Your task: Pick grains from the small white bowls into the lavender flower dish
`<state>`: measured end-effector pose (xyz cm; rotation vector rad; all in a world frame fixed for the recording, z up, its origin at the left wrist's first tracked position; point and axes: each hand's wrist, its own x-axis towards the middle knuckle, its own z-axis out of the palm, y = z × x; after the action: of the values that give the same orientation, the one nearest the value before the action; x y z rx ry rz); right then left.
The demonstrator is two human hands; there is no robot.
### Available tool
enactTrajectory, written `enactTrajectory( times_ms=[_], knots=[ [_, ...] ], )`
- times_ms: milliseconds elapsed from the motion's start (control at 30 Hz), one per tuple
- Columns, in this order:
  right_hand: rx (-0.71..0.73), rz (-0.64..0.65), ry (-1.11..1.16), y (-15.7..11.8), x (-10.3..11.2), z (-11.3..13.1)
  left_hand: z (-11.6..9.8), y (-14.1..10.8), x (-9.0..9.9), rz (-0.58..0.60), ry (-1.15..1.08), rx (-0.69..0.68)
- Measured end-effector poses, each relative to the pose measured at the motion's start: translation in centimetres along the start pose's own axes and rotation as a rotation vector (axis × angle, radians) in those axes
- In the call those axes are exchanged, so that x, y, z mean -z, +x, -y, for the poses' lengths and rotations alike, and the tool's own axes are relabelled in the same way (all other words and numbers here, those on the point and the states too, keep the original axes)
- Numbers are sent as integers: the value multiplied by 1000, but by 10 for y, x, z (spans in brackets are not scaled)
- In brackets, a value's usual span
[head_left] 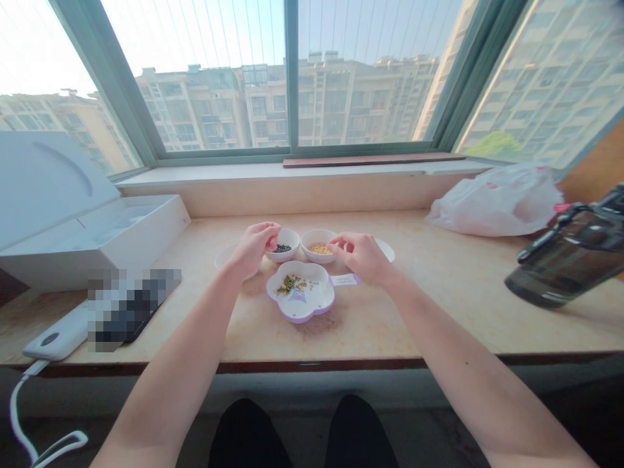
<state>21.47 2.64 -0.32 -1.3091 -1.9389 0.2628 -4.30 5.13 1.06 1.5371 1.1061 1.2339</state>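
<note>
Pinching in over the bowls: the left hand [252, 250] curls beside a small white bowl [291, 236] of black seeds [281, 248], the right hand [358, 258] beside a second bowl [314, 257] of yellow grains [320, 249], both within reach of green beans [290, 284] on a flower-shaped dish [316, 294]. Anything pinched? Can't tell — the fingers hide it.

Flower-shaped dish [299, 292]: white, lilac-rimmed, printed with a lilac cartoon motif, strewn with green and yellow grains [290, 284]. White bowl [291, 235]: black seeds [281, 248] contained. Second white bowl [312, 235]: golden-yellow grains [320, 249] contained. Bench [439, 312]: cream, brown-mottled.
</note>
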Motion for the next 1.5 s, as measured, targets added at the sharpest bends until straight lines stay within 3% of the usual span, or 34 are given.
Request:
enactTrajectory(
  times_ms=[67, 100, 200, 333, 433, 533, 1000, 1500],
  knots=[
    [50, 55, 62, -3, -3, 2, 7, 4, -1, -165, 359, -81],
    [73, 81, 90, -5, -4, 3, 9, 6, -1, -183, 544, -125],
    [133, 173, 136, -8, -8, 11, 13, 9, -1, -138, 967, -184],
    [215, 374, 33, -7, -16, 38, 12, 10, 1, -41, 1194, -175],
    [293, 535, -129, -2, -26, 57, 12, 10, 4, -42, 1221, -178],
    [286, 619, -250, 2, -39, 63, 13, 9, 7, -52, 1186, -183],
    [163, 502, -335, -6, -71, 59, 14, 1, -3, -13, 1034, -225],
    [139, 593, -300, -1, -72, 57, 21, 1, -8, 27, 937, -307]
  ],
)
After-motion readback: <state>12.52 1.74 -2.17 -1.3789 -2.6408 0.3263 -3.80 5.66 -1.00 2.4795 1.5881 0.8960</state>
